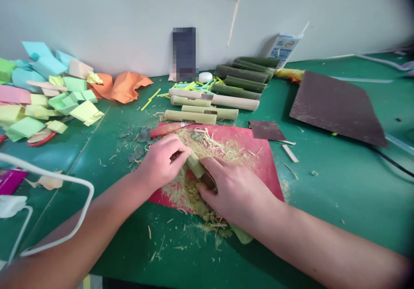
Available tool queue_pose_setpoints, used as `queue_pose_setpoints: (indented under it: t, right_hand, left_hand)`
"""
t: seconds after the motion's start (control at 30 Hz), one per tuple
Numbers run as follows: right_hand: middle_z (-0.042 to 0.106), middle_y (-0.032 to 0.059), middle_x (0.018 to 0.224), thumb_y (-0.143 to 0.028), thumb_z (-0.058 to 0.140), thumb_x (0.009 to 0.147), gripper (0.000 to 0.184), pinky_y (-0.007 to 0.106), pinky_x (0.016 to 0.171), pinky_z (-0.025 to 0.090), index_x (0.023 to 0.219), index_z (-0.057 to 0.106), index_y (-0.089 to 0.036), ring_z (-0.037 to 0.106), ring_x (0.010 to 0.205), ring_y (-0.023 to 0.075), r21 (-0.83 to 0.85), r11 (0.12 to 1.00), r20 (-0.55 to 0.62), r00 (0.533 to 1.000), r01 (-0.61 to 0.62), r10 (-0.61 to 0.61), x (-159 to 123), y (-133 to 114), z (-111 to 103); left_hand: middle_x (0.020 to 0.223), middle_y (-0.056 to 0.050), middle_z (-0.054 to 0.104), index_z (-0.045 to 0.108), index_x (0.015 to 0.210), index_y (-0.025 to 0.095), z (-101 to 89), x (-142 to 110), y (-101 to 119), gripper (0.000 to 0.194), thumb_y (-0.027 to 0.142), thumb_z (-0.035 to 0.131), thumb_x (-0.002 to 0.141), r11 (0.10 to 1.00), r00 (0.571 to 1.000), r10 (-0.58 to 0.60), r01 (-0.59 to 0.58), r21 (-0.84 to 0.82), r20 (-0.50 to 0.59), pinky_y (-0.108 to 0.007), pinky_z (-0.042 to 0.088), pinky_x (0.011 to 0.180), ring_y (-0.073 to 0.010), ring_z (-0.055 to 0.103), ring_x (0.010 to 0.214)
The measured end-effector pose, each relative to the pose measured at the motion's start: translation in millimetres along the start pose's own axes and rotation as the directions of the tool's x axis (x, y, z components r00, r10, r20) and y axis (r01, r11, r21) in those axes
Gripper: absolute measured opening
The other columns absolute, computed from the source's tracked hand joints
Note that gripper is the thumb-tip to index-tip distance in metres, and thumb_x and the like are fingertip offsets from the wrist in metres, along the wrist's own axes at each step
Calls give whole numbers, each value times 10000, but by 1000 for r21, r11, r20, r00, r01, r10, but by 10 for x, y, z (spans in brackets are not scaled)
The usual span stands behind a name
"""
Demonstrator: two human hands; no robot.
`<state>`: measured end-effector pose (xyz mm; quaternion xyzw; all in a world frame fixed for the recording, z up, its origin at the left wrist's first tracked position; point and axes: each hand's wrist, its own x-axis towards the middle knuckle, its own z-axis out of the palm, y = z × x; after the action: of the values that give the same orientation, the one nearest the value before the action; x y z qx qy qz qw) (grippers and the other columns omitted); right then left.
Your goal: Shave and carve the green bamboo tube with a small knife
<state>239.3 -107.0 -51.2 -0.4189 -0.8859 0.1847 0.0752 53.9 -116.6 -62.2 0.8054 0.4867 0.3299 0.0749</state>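
A pale green bamboo tube [195, 164] slants across a red sheet [271, 168] strewn with shavings. My left hand [163, 159] is closed at the tube's far end, its thumb and fingers pinched there. My right hand [233, 185] wraps around the tube lower down, thumb on one side and fingers on the other. A dark brown patch shows beside the right fingers; whether it is a slot or sandpaper I cannot tell. The tube's near end emerges under my right wrist. Just beyond my left hand lies a red-handled tool [168, 129], partly covered by debris.
Several cut bamboo tubes [190, 116] and dark green bamboo pieces [241, 73] lie behind the sheet. Brown sandpaper [336, 108] rests at right, with a smaller piece [267, 130] nearer. Folded paper [48, 90] piles up at left, above a white cable [87, 207]. A phone-like dark panel [184, 51] leans against the wall.
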Motion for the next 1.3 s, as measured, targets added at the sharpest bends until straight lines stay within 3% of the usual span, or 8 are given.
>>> queue_pose_setpoints:
  t: [0.13,0.5,0.6,0.73,0.97,1.07,1.2,1.3]
  right_hand:
    - [602,20,758,-227,467,789,84,278,524,279,856,499,-187,553,633,157,16,1000,6,1000,0,0,-3,-1,-5]
    - [611,22,776,-230,486,786,107,275,542,302,879,520,-188,559,658,159,47,999,-6,1000,-11,11,-3,16,11]
    - [606,17,763,-222,492,777,90,275,542,304,860,511,-190,553,647,155,47,999,-1,1000,-3,3,-3,20,8]
    - [596,10,753,-241,482,789,79,272,533,296,850,503,-195,539,627,146,42,999,-19,1000,-6,7,-6,27,13]
    - [593,10,747,-241,481,786,63,269,533,289,828,487,-195,535,629,144,34,999,-12,1000,-9,9,-10,21,15]
    - [592,10,742,-229,480,782,55,267,532,289,824,486,-194,531,626,140,30,1000,-11,1000,-4,4,-7,22,13]
    - [589,12,733,-230,486,777,62,264,529,291,823,497,-190,523,613,135,34,999,-16,1000,-2,2,-1,25,9]
    - [593,12,734,-223,495,769,70,260,525,289,829,507,-190,522,609,133,44,999,-14,1000,0,1,2,22,7]
  left_hand:
    - [772,-36,569,600,802,150,-10,0,9,122,165,505,877,1000,999,3,-3,-4,54,-268,438,679,-135,537,742]
    - [765,-33,560,582,772,153,-6,-39,30,123,160,509,871,999,1000,1,-1,35,1,-263,441,670,-130,528,722]
    - [787,-39,576,590,817,151,-18,-52,26,93,153,512,867,1000,999,27,-27,2,43,-261,446,674,-132,537,736]
    - [754,-33,567,578,757,157,-36,-71,-1,127,164,514,866,998,1000,0,2,67,-27,-262,439,651,-129,528,700]
    - [759,-39,570,584,775,155,-34,-83,9,119,145,507,865,998,999,36,-35,55,-17,-266,443,659,-133,530,710]
    - [779,-44,571,590,813,149,-28,-83,14,96,145,509,863,999,998,43,-44,12,34,-263,446,667,-135,534,730]
    - [761,-37,563,587,788,154,-30,-79,18,110,150,508,865,1000,1000,18,-18,24,6,-265,440,661,-134,530,715]
    - [764,-37,566,587,799,153,-33,-71,16,106,149,504,865,1000,999,8,-8,-6,42,-264,441,663,-134,531,719]
